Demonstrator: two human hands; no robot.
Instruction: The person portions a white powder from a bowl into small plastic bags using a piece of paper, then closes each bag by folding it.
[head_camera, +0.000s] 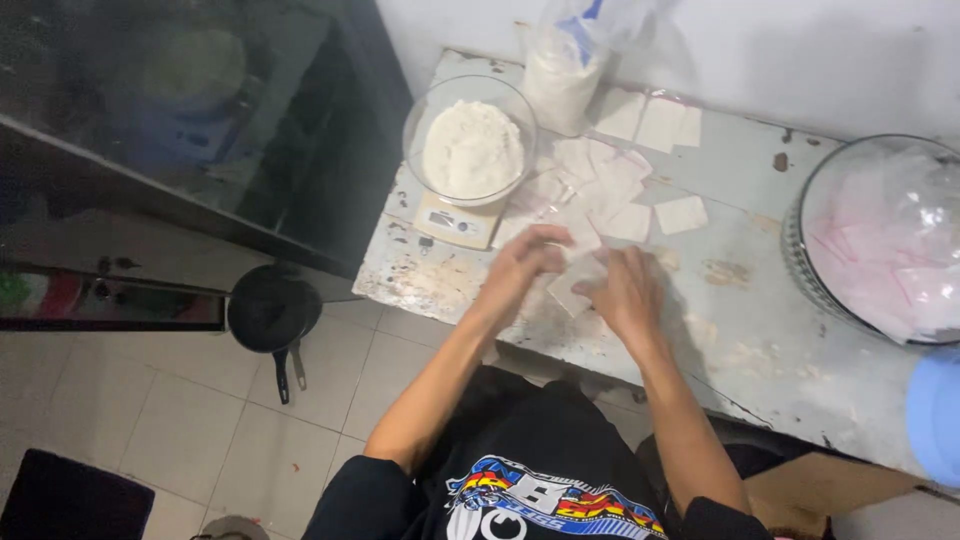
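My left hand (522, 264) and my right hand (621, 290) meet over the worn white table (740, 330), both pinching one small clear plastic bag of white powder (570, 285) between them. Just beyond the hands lies a heap of similar small filled bags (600, 190). A glass bowl of white powder (472, 148) rests on a small kitchen scale (455, 220) to the left of the heap. Behind the bowl stands a large plastic bag of white powder (562, 75).
A round wire basket of empty clear bags (885, 240) sits at the table's right. A light blue round object (935, 415) is at the right edge. A black frying pan (272, 315) lies on the tiled floor; a dark glass cabinet (180, 120) stands left.
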